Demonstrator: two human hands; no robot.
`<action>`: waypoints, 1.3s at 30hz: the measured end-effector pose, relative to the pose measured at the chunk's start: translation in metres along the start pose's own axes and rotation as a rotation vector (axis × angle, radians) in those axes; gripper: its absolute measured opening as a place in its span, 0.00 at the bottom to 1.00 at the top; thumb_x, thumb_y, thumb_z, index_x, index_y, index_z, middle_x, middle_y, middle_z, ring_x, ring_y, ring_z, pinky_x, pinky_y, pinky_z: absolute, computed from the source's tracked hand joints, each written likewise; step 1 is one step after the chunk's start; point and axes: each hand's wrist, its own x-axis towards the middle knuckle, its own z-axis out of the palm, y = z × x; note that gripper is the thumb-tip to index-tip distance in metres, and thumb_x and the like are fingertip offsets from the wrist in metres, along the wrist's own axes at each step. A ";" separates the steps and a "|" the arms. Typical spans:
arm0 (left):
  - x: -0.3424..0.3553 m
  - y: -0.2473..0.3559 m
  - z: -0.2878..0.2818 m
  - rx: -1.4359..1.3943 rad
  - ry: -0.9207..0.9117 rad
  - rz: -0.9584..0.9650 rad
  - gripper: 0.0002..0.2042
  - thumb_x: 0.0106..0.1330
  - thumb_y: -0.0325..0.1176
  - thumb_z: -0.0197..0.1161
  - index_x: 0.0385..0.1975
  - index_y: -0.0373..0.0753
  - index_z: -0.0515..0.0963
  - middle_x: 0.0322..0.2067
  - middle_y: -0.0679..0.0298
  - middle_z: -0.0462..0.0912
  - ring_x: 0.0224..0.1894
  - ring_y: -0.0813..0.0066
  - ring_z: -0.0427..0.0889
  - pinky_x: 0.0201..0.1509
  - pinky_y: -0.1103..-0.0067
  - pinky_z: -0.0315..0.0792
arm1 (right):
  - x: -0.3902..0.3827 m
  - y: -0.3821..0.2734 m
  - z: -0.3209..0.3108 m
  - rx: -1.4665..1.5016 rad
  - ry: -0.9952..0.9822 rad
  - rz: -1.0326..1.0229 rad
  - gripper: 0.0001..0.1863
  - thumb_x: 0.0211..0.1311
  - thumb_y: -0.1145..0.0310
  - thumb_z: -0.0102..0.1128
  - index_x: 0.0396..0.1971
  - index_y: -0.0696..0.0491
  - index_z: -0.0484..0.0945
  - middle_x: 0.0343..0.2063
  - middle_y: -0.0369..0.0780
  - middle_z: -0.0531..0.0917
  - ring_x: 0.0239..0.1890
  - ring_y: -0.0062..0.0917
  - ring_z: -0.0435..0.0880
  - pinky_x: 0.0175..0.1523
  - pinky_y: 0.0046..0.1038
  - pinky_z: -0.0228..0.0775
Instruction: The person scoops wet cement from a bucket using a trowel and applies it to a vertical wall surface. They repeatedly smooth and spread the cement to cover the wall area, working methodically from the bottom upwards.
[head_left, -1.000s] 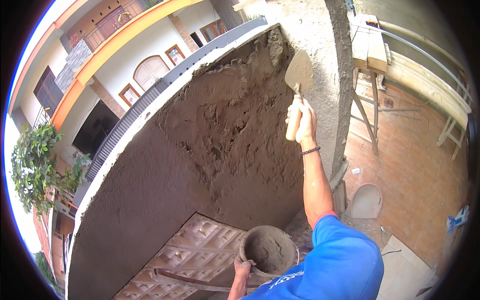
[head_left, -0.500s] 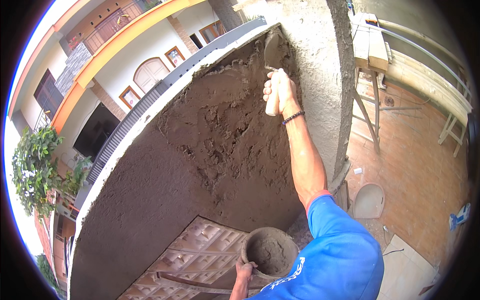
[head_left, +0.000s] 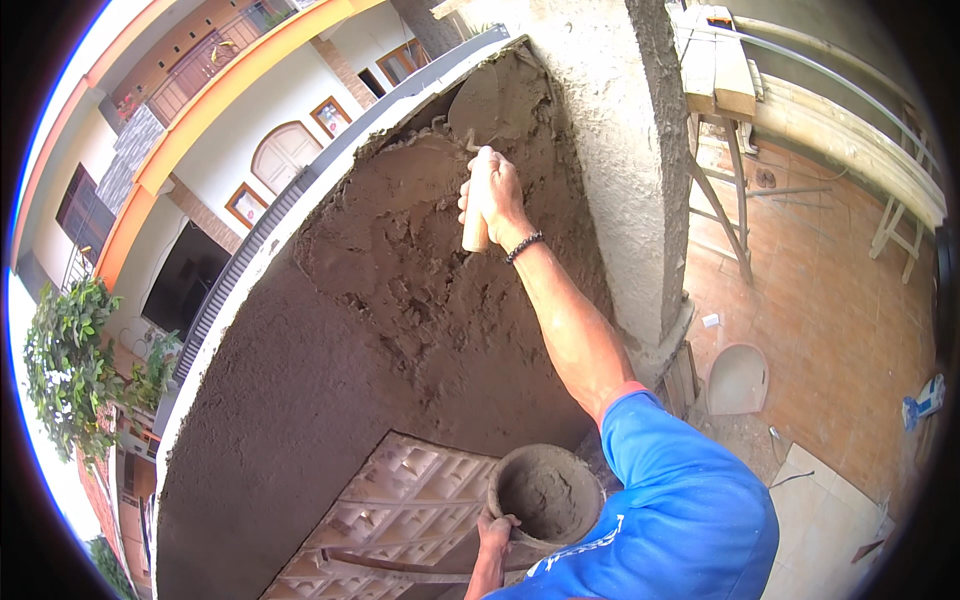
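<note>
My right hand grips the wooden handle of a trowel, its blade lying on wet grey-brown mortar high on a curved wall, just under the pale top edge. The wall's upper part is rough and lumpy, its lower left smoother. At bottom centre my left hand grasps the side of a round bucket with mortar in it. A patterned lattice block panel sits in the lower wall beside the bucket.
A rough pale pillar borders the wall at right. Beyond it are a wooden trestle with planks, long beams, a tiled floor and a pale basin-like object. A house with balconies and leafy plants stands at left.
My right hand and the trowel have moved up, then leftward along the wall's top, the blade going from held up near the pillar onto the mortar. My left hand still holds the bucket.
</note>
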 end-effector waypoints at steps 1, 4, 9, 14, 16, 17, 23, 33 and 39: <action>0.005 -0.007 -0.001 -0.020 -0.028 0.040 0.25 0.41 0.14 0.58 0.45 0.30 0.75 0.30 0.61 0.79 0.31 0.69 0.77 0.33 0.75 0.73 | -0.004 0.001 -0.001 -0.010 -0.020 0.007 0.17 0.68 0.53 0.39 0.35 0.53 0.66 0.15 0.36 0.73 0.13 0.21 0.76 0.15 0.27 0.72; 0.014 -0.017 -0.001 0.005 -0.070 0.079 0.25 0.41 0.14 0.59 0.46 0.31 0.75 0.31 0.61 0.79 0.30 0.70 0.77 0.32 0.75 0.73 | -0.015 0.009 -0.013 -0.050 -0.080 -0.006 0.19 0.71 0.50 0.37 0.34 0.52 0.66 0.15 0.36 0.73 0.13 0.21 0.76 0.15 0.26 0.72; 0.015 -0.024 -0.004 0.036 -0.059 0.069 0.26 0.41 0.14 0.58 0.47 0.31 0.74 0.35 0.59 0.80 0.32 0.70 0.77 0.33 0.75 0.73 | -0.065 0.040 -0.040 -0.248 -0.245 -0.005 0.18 0.73 0.52 0.36 0.34 0.50 0.66 0.15 0.32 0.70 0.12 0.17 0.71 0.15 0.23 0.67; 0.011 -0.011 0.006 -0.004 -0.066 0.089 0.26 0.41 0.13 0.58 0.47 0.31 0.75 0.35 0.59 0.81 0.33 0.71 0.77 0.34 0.75 0.73 | -0.034 0.027 -0.094 -0.180 -0.159 -0.070 0.18 0.74 0.52 0.33 0.36 0.50 0.68 0.15 0.32 0.71 0.12 0.16 0.72 0.14 0.20 0.69; 0.018 -0.020 0.002 0.022 -0.044 0.074 0.26 0.41 0.14 0.59 0.47 0.31 0.75 0.34 0.59 0.81 0.32 0.71 0.77 0.34 0.75 0.73 | -0.001 0.009 -0.107 -0.150 -0.102 -0.135 0.18 0.73 0.52 0.37 0.35 0.52 0.68 0.15 0.33 0.71 0.12 0.16 0.72 0.14 0.21 0.68; 0.020 -0.021 0.001 0.036 -0.033 0.065 0.26 0.41 0.14 0.59 0.47 0.31 0.75 0.34 0.59 0.81 0.31 0.70 0.77 0.34 0.75 0.73 | 0.016 0.000 -0.113 -0.183 -0.094 -0.144 0.18 0.73 0.52 0.37 0.35 0.51 0.68 0.15 0.32 0.71 0.13 0.16 0.72 0.15 0.21 0.68; 0.014 -0.013 0.002 -0.006 -0.062 0.147 0.26 0.41 0.14 0.59 0.46 0.32 0.75 0.31 0.61 0.80 0.26 0.71 0.76 0.28 0.76 0.71 | 0.098 -0.029 -0.141 -0.533 -0.050 -0.212 0.20 0.71 0.50 0.37 0.34 0.52 0.69 0.16 0.34 0.71 0.14 0.17 0.72 0.17 0.23 0.68; 0.029 -0.028 -0.007 0.030 -0.016 0.025 0.24 0.41 0.14 0.57 0.44 0.32 0.75 0.32 0.61 0.79 0.25 0.72 0.75 0.24 0.77 0.68 | 0.085 0.044 -0.175 -0.349 -0.029 0.008 0.23 0.70 0.45 0.37 0.35 0.52 0.68 0.16 0.36 0.73 0.14 0.20 0.73 0.17 0.26 0.70; 0.020 -0.011 0.002 0.020 -0.075 0.024 0.30 0.41 0.13 0.55 0.52 0.32 0.73 0.40 0.58 0.80 0.41 0.65 0.78 0.44 0.74 0.73 | 0.014 0.124 -0.198 -0.241 -0.001 0.200 0.23 0.70 0.44 0.38 0.34 0.51 0.68 0.16 0.36 0.73 0.14 0.21 0.74 0.18 0.27 0.72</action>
